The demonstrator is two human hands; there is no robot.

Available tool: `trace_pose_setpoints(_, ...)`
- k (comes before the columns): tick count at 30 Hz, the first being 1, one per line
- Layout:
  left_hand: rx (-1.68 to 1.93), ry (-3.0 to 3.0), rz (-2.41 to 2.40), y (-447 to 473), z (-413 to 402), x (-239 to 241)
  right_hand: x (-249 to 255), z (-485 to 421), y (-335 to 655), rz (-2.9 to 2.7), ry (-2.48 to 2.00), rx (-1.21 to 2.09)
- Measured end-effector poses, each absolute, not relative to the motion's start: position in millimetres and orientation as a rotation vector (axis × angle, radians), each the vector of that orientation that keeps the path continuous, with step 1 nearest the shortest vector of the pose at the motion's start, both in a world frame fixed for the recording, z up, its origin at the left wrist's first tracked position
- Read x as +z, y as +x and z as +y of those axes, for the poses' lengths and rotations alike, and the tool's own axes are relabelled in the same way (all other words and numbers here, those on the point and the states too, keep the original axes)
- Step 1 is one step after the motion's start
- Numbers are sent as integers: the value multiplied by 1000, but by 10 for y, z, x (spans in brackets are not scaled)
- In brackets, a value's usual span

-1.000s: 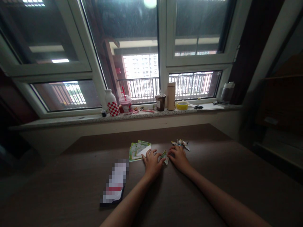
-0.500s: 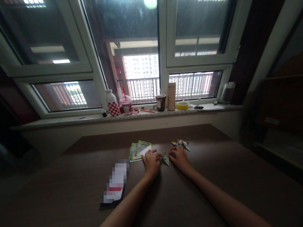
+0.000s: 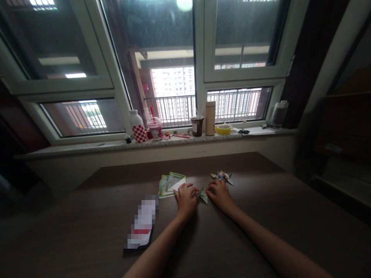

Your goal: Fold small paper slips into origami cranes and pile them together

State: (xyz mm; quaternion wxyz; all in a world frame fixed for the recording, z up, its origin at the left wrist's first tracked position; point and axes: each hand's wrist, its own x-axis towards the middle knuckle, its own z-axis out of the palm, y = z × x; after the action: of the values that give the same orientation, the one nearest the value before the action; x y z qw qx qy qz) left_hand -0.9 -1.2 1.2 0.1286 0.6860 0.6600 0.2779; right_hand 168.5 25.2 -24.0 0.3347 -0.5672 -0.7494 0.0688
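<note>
A small green-and-white folded paper piece (image 3: 203,194) sits just above the table between my hands. My left hand (image 3: 186,199) pinches its left side with thumb and index finger, the other fingers curled beside the cards. At its right edge, my right hand (image 3: 219,195) grips it with the fingertips. Left of my left hand lie several overlapping green-bordered cards (image 3: 169,185), with a white paper corner (image 3: 179,184) on top. Beyond my right hand is a cluster of folded, pointed paper pieces (image 3: 222,176) in mixed colours, partly hidden by the fingers.
A phone (image 3: 142,224) with a blurred-out screen lies on the brown table (image 3: 87,216) at left. Along the windowsill (image 3: 116,146) stand a checkered bottle (image 3: 138,127), drink cups (image 3: 197,125), a tan flask (image 3: 210,117), yellow tape (image 3: 223,129) and black scissors (image 3: 243,131).
Hardly anything differs. Both hands keep their hold on the folded paper in nearly the same place, and the other objects stay put.
</note>
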Motion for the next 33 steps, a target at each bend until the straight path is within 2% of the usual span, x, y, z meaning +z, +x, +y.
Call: trace_pose_setpoints(33,755,2063,1940,-4,-12,3,-173,176,1651,-2073,-1279,281)
